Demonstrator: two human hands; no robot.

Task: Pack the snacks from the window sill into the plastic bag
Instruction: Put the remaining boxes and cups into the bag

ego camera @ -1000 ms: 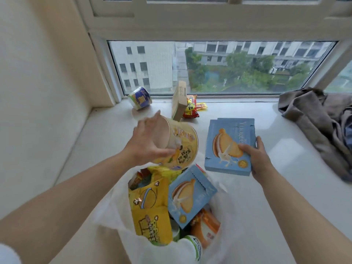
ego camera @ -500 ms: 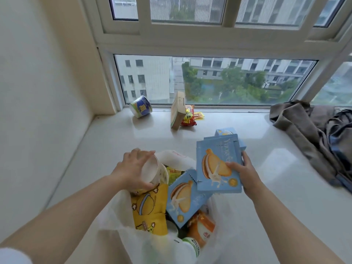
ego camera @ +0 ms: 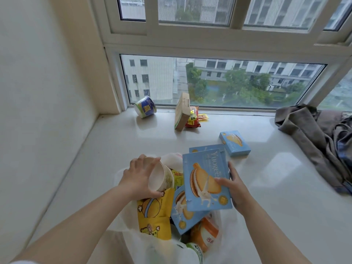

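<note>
The bag (ego camera: 131, 242) runs off the bottom edge, and the snacks low inside it are mostly covered by the ones on top. The blue box (ego camera: 206, 180) in the right hand (ego camera: 235, 189) hides part of a second box (ego camera: 204, 148) behind it, and the left hand (ego camera: 137, 180) covers one side of the cup (ego camera: 162, 178). The red packet (ego camera: 193, 120) sits half behind a brown box (ego camera: 182, 111), and the cloth (ego camera: 314, 141) is cut off at the right edge.

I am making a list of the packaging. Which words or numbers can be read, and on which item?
"Yuoge", last letters covered: blue box in the right hand.
Small blue box on the sill: script too blurred.
Blue cup, yellow pouch, red packet, orange cup: characters too blurred.
</note>
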